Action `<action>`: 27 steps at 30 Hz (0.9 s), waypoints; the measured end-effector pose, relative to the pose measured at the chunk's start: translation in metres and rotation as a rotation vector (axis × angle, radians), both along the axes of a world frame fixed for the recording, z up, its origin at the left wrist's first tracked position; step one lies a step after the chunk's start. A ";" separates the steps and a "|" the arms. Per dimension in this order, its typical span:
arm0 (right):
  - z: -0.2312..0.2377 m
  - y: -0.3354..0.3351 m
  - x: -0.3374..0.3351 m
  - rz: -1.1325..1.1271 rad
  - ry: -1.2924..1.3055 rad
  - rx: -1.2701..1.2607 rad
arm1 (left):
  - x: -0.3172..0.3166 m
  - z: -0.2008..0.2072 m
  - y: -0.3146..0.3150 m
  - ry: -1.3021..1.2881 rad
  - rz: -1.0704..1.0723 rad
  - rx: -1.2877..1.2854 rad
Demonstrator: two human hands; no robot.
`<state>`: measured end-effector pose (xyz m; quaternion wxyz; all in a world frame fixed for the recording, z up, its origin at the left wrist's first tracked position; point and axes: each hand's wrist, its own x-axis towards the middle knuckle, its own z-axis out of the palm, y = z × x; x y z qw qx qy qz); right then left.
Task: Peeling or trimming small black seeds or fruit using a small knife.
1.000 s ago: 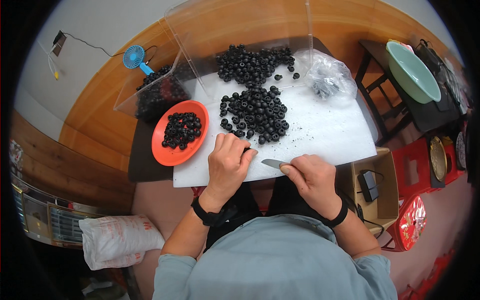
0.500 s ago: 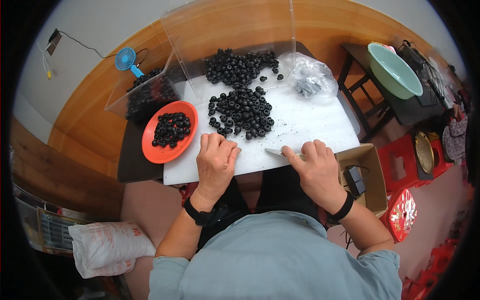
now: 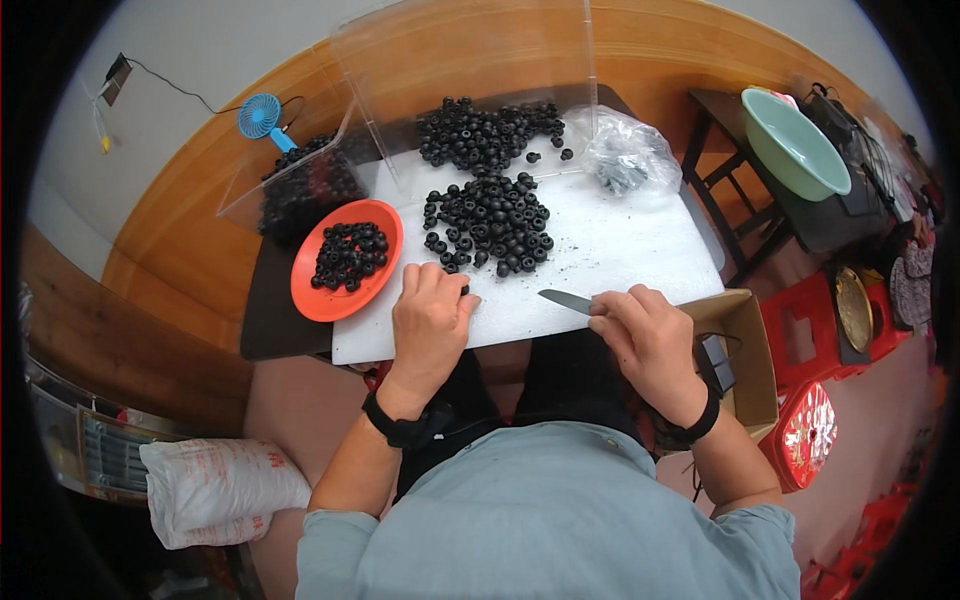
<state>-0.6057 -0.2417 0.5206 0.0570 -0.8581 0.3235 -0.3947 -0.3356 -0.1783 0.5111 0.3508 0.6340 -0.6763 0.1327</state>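
Note:
My right hand [image 3: 648, 338] grips a small knife [image 3: 568, 300], its blade pointing left over the white board [image 3: 620, 235]. My left hand [image 3: 432, 318] is closed at the board's near edge, with a small black round part [image 3: 466, 290] just showing at its fingertips. Beyond my hands lies a pile of black round parts with holes [image 3: 490, 222], and dark crumbs are scattered to its right. An orange-red bowl [image 3: 308, 262] with more of these parts stands left of my left hand. The knife handle is mostly hidden in my palm.
A second heap of black parts [image 3: 480, 135] lies behind, near a clear plastic panel [image 3: 460, 60]. A clear bin [image 3: 245, 205], a blue fan [image 3: 259, 116] and a plastic bag [image 3: 630, 150] surround the board. A cardboard box [image 3: 755, 350] stands right, below a green basin [image 3: 790, 145].
My right hand has turned and shifted slightly right, so more of the knife blade shows. A black part has come into sight at my left fingertips. The whole view has shifted a little.

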 end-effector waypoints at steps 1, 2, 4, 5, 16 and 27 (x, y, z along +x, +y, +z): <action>0.002 0.000 0.006 0.030 -0.062 0.031 | -0.002 0.000 -0.002 -0.030 0.009 0.010; 0.003 -0.001 0.011 0.033 -0.066 0.033 | -0.003 0.001 -0.004 -0.060 0.014 0.020; 0.006 -0.002 0.020 0.071 -0.103 0.060 | -0.001 0.001 -0.004 -0.065 0.012 0.041; 0.006 -0.004 0.024 0.074 -0.107 0.063 | 0.000 0.001 -0.004 -0.079 0.016 0.055; -0.009 -0.013 0.060 0.153 -0.246 0.219 | 0.008 0.003 0.003 0.587 -0.276 0.133; -0.010 -0.012 0.053 0.160 -0.254 0.422 | -0.003 -0.008 0.006 1.617 -0.636 0.282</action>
